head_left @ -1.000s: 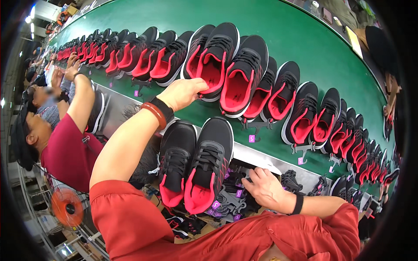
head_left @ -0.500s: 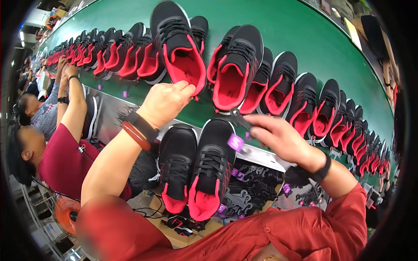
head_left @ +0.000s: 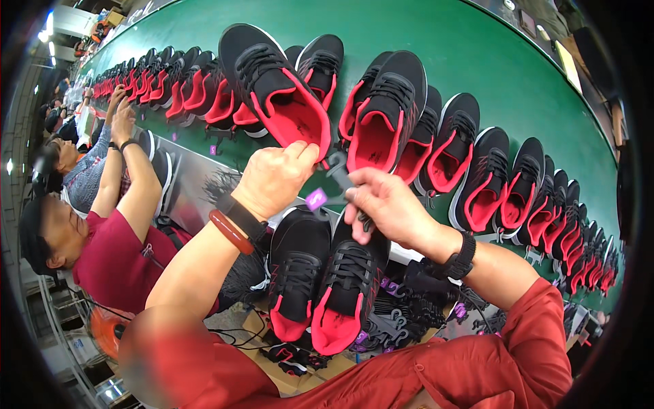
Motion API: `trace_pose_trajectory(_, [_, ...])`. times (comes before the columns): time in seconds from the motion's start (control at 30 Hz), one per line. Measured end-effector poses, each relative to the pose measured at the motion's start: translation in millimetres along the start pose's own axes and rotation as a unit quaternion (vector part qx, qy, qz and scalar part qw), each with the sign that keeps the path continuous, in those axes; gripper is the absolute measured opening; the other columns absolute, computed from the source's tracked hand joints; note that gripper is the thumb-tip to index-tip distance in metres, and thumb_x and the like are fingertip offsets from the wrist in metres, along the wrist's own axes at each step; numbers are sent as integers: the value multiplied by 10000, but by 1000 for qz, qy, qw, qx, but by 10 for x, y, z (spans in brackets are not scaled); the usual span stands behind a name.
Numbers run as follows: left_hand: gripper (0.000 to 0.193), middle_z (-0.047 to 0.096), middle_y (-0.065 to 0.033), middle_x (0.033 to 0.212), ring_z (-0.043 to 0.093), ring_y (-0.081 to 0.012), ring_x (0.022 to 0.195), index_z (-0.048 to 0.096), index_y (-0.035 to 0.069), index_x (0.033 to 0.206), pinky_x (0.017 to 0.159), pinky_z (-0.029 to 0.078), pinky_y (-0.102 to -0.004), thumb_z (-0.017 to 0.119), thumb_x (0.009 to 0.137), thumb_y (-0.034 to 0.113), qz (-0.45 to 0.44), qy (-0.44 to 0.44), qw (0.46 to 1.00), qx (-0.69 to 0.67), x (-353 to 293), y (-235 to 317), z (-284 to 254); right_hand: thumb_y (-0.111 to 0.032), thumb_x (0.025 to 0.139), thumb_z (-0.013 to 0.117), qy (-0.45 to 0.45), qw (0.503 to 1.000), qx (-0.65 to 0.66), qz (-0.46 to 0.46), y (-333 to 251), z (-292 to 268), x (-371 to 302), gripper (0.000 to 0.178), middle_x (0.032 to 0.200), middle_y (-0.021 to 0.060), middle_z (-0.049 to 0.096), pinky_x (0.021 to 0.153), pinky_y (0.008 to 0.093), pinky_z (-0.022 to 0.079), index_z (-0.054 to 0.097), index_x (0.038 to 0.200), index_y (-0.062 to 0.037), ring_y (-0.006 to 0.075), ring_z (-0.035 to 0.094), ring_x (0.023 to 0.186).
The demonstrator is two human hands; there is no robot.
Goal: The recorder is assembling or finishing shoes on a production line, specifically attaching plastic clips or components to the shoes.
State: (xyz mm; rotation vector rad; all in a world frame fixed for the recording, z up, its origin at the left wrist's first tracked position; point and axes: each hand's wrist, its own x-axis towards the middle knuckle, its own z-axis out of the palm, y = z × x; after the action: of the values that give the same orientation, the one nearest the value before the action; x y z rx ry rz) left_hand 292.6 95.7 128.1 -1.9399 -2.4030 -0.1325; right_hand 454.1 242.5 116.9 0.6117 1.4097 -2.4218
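My left hand pinches the heel edge of a black sneaker with a pink-red lining, its toe pointing away from me. Between the fingers of my right hand is a dark grey plastic shoe hanger with a hooked end, close to that sneaker's heel. A purple tag shows on the hanger. Whether the hook touches the sneaker I cannot tell. Just right of it, another black sneaker lies on the green table. Nearer to me, under my hands, a pair of matching sneakers sits side by side.
Long rows of matching sneakers line the green table on both sides. Below its near edge lies a heap of hangers. At the left, a person in a dark red shirt reaches over the table.
My right hand has brought the hanger left, up to the heel of the sneaker in my left hand. That sneaker has tilted, its toe swinging left. The whole view has shifted slightly.
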Motion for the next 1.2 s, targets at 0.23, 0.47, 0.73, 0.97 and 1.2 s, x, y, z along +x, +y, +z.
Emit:
trace_pose_trajectory(0.23, [682,604,-94,954,640,-280,718,477,193,1349,602,526,-370,660,705,58,-3,12,998,-57,102,-38,-138,-172,1014,435,-159,981,-111,16,-269,-208,253,270,698,12,593,517,206,494,520,1213,-11,84,594,541])
trace_pose_trajectory(0.47, [366,589,-119,924,634,-321,744,542,215,1235,637,518,-422,579,871,198,-36,-72,993,-88,95,-209,-150,-44,837,525,-46,796,-574,-187,-430,-629,147,422,1113,163,643,723,331,538,530,1259,-19,265,668,819])
trace_pose_trajectory(0.73, [320,589,-150,857,603,-367,835,646,67,1043,738,476,-408,566,750,-35,-69,-125,973,-180,66,-266,-491,-470,706,733,146,561,-714,-394,-554,-543,183,462,792,95,528,677,388,428,581,874,-67,281,512,751])
trace_pose_trajectory(0.97, [390,658,-214,944,614,-381,936,664,6,1029,818,485,-421,504,684,-82,-136,-135,962,-194,154,-36,-552,-491,701,730,138,510,-741,-414,-731,-441,41,433,775,58,522,669,370,418,589,835,-104,237,506,734])
trace_pose_trajectory(1.2, [287,671,-204,924,644,-364,895,678,18,1026,782,503,-400,534,782,-27,-151,-149,960,-184,134,-63,-562,-487,702,734,121,521,-740,-407,-770,-388,-19,426,767,46,544,684,368,417,616,877,-117,233,527,747])
